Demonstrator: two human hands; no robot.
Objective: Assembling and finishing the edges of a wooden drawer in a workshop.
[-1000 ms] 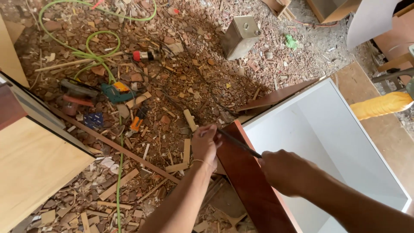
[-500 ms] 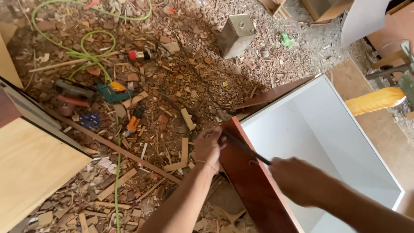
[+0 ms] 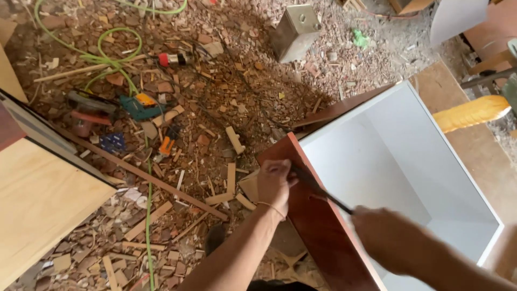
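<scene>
My left hand [image 3: 274, 180] grips the corner of a reddish-brown cabinet panel [image 3: 318, 231], fingers curled over its top edge. My right hand [image 3: 390, 240] is closed on the handle of a thin dark tool [image 3: 323, 191] whose tip rests on the panel's edge close to the left hand. The panel forms one side of an open box-shaped cabinet with a white inside [image 3: 398, 167].
The floor is littered with wood chips and offcuts [image 3: 226, 188]. A green hose [image 3: 116, 62], a teal power tool [image 3: 137, 108], a small metal box [image 3: 293, 32] and a long wood strip [image 3: 145, 175] lie about. A pale plywood board [image 3: 37, 205] stands at left.
My right hand has drawn back to the right and downward along the panel with the tool. The left hand stays on the cabinet corner.
</scene>
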